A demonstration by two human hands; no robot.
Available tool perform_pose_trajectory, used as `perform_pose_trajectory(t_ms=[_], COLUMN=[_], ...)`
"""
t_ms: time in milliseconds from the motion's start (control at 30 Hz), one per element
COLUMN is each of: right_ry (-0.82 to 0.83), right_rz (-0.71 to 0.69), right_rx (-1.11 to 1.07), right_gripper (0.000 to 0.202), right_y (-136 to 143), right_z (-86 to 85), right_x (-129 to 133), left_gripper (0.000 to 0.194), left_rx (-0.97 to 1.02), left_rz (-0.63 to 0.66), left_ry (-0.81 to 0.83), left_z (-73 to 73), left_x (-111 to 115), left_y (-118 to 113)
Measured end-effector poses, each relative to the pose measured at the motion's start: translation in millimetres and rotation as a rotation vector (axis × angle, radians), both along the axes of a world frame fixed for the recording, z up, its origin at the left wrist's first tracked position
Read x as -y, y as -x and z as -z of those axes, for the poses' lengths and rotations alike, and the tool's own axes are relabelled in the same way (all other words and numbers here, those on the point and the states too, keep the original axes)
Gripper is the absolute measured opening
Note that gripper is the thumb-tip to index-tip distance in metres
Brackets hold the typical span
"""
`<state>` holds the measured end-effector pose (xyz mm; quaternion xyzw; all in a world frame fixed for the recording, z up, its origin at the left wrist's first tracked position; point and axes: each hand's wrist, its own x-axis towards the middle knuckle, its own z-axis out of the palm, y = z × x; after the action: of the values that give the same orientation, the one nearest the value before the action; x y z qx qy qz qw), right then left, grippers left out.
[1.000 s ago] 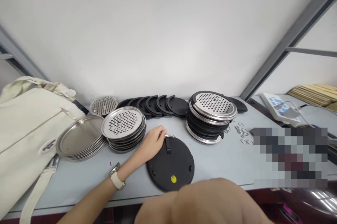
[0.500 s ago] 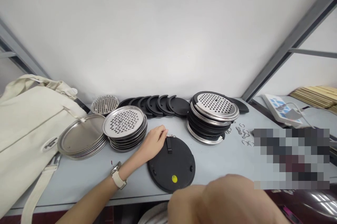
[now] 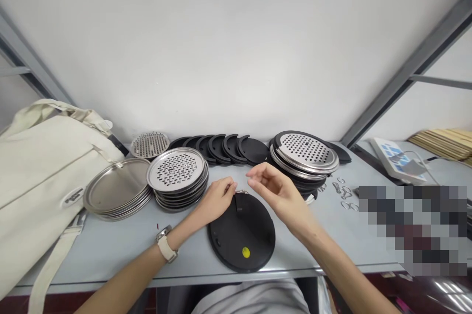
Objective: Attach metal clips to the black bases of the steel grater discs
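Observation:
A round black disc [image 3: 241, 235] with a yellow dot sticker [image 3: 246, 252] lies on the table in front of me. At its far edge is a short black strap [image 3: 239, 201] with a small metal clasp [image 3: 241, 192] on it. The fingers of my left hand [image 3: 219, 198] are pinched at the left end of that clasp. My right hand [image 3: 278, 193] hovers just right of the clasp, thumb and fingers apart with nothing between them.
Left are stacked metal plates [image 3: 118, 184], stacked perforated grater discs [image 3: 177, 171] and a cream bag [image 3: 40, 166]. Black discs [image 3: 252, 149] overlap along the wall. A mixed black-and-metal stack [image 3: 306, 152] stands right, near loose rings and clasps [image 3: 345, 191]. A white box [image 3: 396, 159] lies farther right.
My right hand has moved up and forward from the near edge to beside the clasp. My left hand stays pinched there, and the disc has hardly moved.

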<state>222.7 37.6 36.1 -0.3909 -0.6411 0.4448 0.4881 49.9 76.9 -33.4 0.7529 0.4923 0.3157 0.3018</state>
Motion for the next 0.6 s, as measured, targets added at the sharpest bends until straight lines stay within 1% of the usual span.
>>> perform_pose_trajectory(t_ms=[100,167,200,300,467,600], right_ry=[-0.181,-0.298,-0.345,-0.401,-0.398,-0.399], right_rz=[0.157,0.226,0.228,0.169,0.129,0.072], right_rx=[0.233,0.398,0.456,0.540,0.570,0.658], right_gripper=[0.008,0.016,0.019,0.022,0.015,0.013], right_y=[-11,-15,-15,-10,-1,1], right_z=[39.4,57.5,63.2,68.9,66.8,72.3], right_x=[-22,-27,-28,-28,-28,-28], left_gripper=[0.032,0.030,0.030,0.030,0.031,0.030], left_rx=[-0.015,-0.018,-0.019,-0.019,-0.008,0.015], left_rz=[0.041,0.046,0.046,0.047,0.066,0.081], left_ry=[-0.003,-0.002,0.000,0.003,0.006,0.016], left_z=[-2.6,-2.6,-2.4,-1.4,-1.2,-0.7], left_x=[-1,-1,-2,-2,-2,-3], left_y=[1,1,2,2,1,1])
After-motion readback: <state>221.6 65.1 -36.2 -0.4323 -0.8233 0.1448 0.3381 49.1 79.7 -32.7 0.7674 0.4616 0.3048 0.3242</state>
